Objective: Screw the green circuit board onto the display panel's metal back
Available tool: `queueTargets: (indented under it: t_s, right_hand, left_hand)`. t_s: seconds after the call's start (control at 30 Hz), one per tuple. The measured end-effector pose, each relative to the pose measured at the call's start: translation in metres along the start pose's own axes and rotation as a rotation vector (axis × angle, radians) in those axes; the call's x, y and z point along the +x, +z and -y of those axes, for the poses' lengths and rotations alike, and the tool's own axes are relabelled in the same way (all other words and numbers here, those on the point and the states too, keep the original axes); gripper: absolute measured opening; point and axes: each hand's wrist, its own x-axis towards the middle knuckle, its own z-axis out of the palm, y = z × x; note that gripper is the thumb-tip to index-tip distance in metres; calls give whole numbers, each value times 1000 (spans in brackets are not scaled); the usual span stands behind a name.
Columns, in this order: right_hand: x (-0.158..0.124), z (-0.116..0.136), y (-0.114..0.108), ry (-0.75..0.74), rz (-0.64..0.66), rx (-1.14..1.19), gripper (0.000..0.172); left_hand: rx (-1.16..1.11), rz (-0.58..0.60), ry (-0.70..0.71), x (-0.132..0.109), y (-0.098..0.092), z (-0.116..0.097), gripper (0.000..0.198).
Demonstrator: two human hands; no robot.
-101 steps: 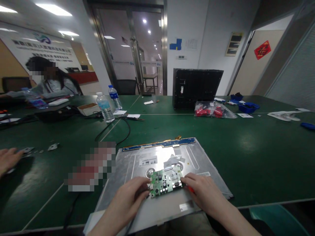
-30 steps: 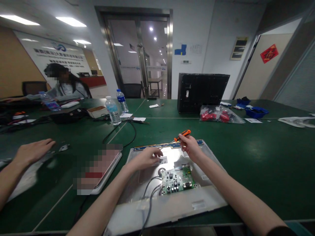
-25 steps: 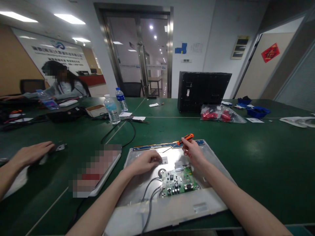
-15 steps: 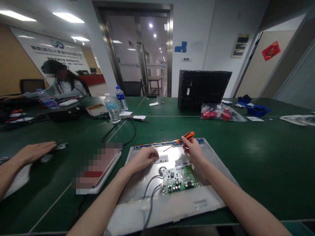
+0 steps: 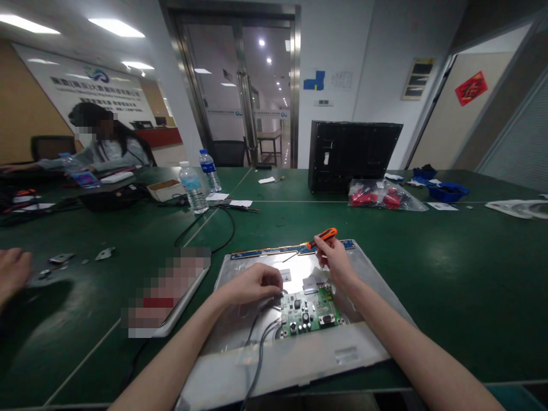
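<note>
A silvery metal panel [image 5: 368,285] lies on the green table, with a green circuit board [image 5: 310,311] on it and a narrow blue board [image 5: 252,253] along its far edge. My right hand [image 5: 336,260] holds an orange and black screwdriver [image 5: 327,235] above the panel's far part, its shaft pointing left. At the upper left corner of the green board is my left hand [image 5: 259,282], fingers bent together; whatever is between its fingertips is hidden. Dark cables [image 5: 261,354] run from the board's left side to the near edge.
Left of the panel lies a phone-like object [image 5: 184,308], partly pixelated. Another person's hand [image 5: 15,271] rests at the far left near small metal parts [image 5: 105,253]. Bottles [image 5: 194,191], a black monitor [image 5: 353,157] and a bag of red items [image 5: 385,197] stand or lie farther back.
My left hand has moved nearer and slightly right, from the small screws on the panel to the green board's corner. The other person's hand has drawn back left. My right hand stays nearly still.
</note>
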Motion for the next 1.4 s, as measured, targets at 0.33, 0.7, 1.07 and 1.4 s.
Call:
queueTargets:
  t_s: [0.33,0.7,1.07,1.4]
  right_hand:
    - [-5,5,6,-90,22,-28,39]
    - [-21,16,15,-280,58,-115,57]
    - [-31,10,18,-553,193,-418,51]
    - [-40,2,27,-784,333,-579,54]
  left_hand:
    - [20,-9,-9,1,6,-8,12]
    - [-57,-2,-34,3,5,-1,11]
    - [-69,22,-42,1,2,-1,14]
    - [-71,31,-15,3,3,2,11]
